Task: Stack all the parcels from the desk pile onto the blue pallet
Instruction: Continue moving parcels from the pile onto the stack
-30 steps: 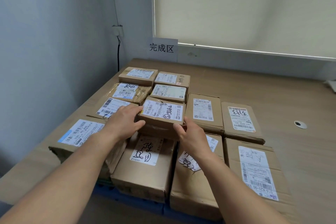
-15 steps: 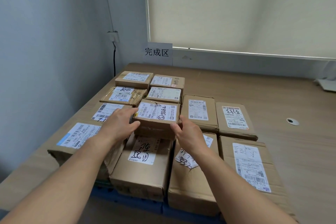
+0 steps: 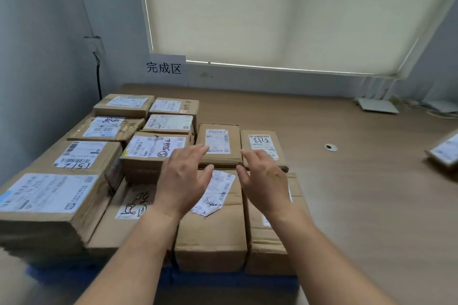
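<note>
Both your hands have come off the small parcel [image 3: 153,153] with the scribbled label. Half a second ago you were squeezing its sides; now it sits on the stack, just back-left of your fingers. Your left hand [image 3: 183,178] and right hand [image 3: 265,181] hover over the front boxes, fingers straight and spread, holding nothing. You can see the blue pallet [image 3: 223,282] peeking out under the front row.

Next up, I reckon, is the lone parcel [image 3: 444,151] poking in at the far right of the worktop [image 3: 347,193]. It's well off to your right, so your right hand is nearer. It's brown cardboard with a white label on top. The frame cuts it off, so I can't tell which way its long side runs.
</note>
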`<state>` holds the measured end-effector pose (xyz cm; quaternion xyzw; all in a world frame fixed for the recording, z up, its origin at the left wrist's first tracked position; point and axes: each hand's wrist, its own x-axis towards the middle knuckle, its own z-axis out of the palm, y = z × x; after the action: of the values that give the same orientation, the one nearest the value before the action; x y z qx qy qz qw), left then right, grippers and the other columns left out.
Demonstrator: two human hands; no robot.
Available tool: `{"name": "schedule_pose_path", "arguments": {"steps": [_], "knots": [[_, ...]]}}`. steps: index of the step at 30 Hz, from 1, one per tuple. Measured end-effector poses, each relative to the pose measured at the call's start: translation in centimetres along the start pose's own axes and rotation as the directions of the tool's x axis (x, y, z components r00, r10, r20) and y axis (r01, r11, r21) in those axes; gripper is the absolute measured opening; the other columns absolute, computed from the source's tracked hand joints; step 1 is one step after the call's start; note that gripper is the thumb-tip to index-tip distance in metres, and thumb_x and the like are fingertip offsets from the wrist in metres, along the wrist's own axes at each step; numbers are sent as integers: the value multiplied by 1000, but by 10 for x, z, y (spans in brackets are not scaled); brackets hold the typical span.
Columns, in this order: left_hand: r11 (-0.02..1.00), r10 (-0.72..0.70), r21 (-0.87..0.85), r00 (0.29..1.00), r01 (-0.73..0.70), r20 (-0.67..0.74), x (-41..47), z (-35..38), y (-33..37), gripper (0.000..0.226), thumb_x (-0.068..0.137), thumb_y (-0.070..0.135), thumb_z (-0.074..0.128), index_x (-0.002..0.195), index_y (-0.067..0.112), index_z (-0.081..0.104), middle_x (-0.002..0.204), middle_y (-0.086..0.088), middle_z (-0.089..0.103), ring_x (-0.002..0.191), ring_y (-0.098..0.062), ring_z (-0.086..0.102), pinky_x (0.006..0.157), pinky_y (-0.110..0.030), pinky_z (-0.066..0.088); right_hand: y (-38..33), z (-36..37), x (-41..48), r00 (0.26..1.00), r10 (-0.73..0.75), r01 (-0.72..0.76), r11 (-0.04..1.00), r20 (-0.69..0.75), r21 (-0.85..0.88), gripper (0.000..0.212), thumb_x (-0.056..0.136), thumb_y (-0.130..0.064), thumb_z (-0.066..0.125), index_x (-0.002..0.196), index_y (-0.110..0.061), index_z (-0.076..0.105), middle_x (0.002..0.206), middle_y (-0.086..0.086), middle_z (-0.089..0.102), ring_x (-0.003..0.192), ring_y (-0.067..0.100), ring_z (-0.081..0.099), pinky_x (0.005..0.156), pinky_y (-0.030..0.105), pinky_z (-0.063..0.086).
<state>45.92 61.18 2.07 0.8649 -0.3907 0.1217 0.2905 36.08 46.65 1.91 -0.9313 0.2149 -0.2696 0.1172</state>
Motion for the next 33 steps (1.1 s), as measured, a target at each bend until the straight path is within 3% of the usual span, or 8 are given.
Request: {"name": "schedule_pose_path", "arguments": {"steps": [3, 5, 9, 14, 20, 23, 29, 33], "knots": [[1000, -24, -20, 1000, 24, -2, -23, 19, 36, 53, 83, 46, 39, 121, 16, 61, 121, -1, 63, 112, -23, 56, 92, -40, 42, 30, -15, -18, 993, -70, 62, 995, -97, -77, 25, 73, -16, 69, 97, -10, 68, 96, 8, 68, 85, 29, 66, 57, 33, 53], [999, -32, -33, 999, 33, 25, -33, 30, 63, 47, 87, 41, 48, 125, 17, 60, 125, -1, 61, 117, -21, 54, 97, -39, 39, 51, -27, -33, 994, -67, 59, 994, -90, -96, 25, 69, -18, 70, 93, -11, 68, 95, 8, 68, 82, 28, 67, 54, 33, 53], [1000, 18, -23, 996, -16, 88, -39, 56, 119, 51, 84, 45, 44, 121, 15, 63, 119, -2, 64, 112, -24, 58, 93, -42, 44, 101, -57, -58, 994, -38, 24, 991, -101, -134, 36, 62, -17, 82, 95, -10, 70, 93, 9, 69, 79, 28, 67, 54, 32, 54], [994, 106, -41, 984, -101, 144, -45, 101, 210, 55, 82, 47, 40, 117, 14, 65, 117, -5, 65, 109, -26, 60, 91, -44, 46, 181, -105, -93, 986, 5, -35, 984, -167, -173, 40, 56, -14, 85, 93, -8, 69, 91, 12, 69, 76, 31, 67, 53, 32, 53], [987, 158, 1, 967, -162, 200, -63, 164, 316, 64, 84, 55, 32, 134, 19, 52, 144, -6, 44, 136, -26, 38, 107, -42, 28, 283, -155, -142, 981, 84, -130, 955, -178, -267, 52, 55, -23, 86, 102, -8, 70, 99, 15, 69, 81, 31, 67, 59, 33, 54], [978, 203, -3, 958, -207, 203, -72, 192, 360, 62, 88, 55, 35, 138, 20, 46, 148, -6, 39, 138, -25, 33, 108, -39, 22, 326, -176, -165, 973, 129, -185, 931, -190, -313, 55, 60, -28, 84, 110, -9, 67, 106, 17, 67, 87, 31, 67, 64, 36, 55], [965, 261, -81, 917, -248, 300, -78, 231, 426, 63, 95, 50, 39, 149, 27, 18, 158, 2, 13, 146, -15, 8, 116, -32, 7, 389, -212, -199, 949, 188, -273, 890, -252, -366, 58, 63, -32, 84, 113, -8, 66, 107, 18, 67, 89, 30, 68, 66, 36, 56], [958, 287, -89, 901, -273, 324, -70, 252, 458, 65, 95, 49, 39, 150, 28, 13, 158, 4, 9, 146, -14, 5, 116, -30, 6, 422, -225, -208, 931, 234, -331, 866, -280, -376, 58, 64, -33, 83, 114, -9, 66, 108, 17, 67, 90, 30, 68, 66, 35, 56]]}}
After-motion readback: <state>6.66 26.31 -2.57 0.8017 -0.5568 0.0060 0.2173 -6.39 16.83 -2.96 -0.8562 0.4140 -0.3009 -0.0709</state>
